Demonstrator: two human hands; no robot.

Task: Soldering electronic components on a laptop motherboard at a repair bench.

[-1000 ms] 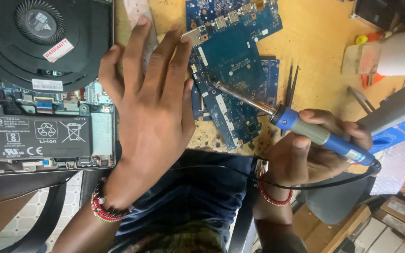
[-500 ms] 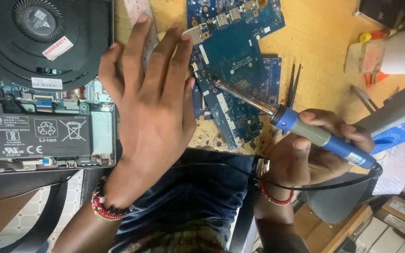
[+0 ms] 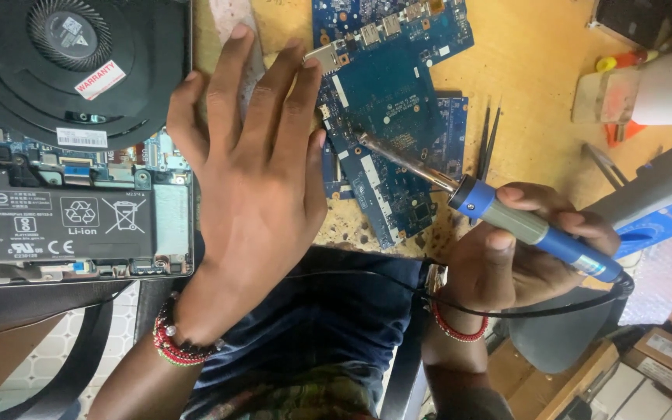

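At the far left lies an opened laptop [image 3: 71,140], its underside up, with a round black cooling fan [image 3: 68,35] at the top and a flat grey battery [image 3: 56,225] below it. Just to the right of it, the left hand [image 3: 254,187] rests flat, palm down, with its fingers [image 3: 285,101] spread and straight, gripping nothing. The little-finger side overlaps the laptop's right edge, while the fingertips reach toward the top of the wooden workbench [image 3: 538,70]. A beaded bracelet [image 3: 176,342] circles that wrist.

Immediately right of the left hand lies the blue circuit board [image 3: 386,101], flat on the bench, its long axis running from upper right down to lower left. The thumb-side edge of the left hand touches or just overlaps the board's left margin, so this hand is the nearer one to the board itself.

Further right, the soldering iron [image 3: 507,218] slants across the view. Its metal tip points up and left and meets the board near its middle; its blue and grey handle runs down and right into the right hand [image 3: 523,257]. That hand is closed around the handle, thumb on top, fingers curled under. The board therefore lies up and left of the right fingers, along the line of the iron. A black cord [image 3: 523,311] loops from the handle's rear below the wrist. A pair of dark tweezers [image 3: 488,140] lies just beside the board's right edge.
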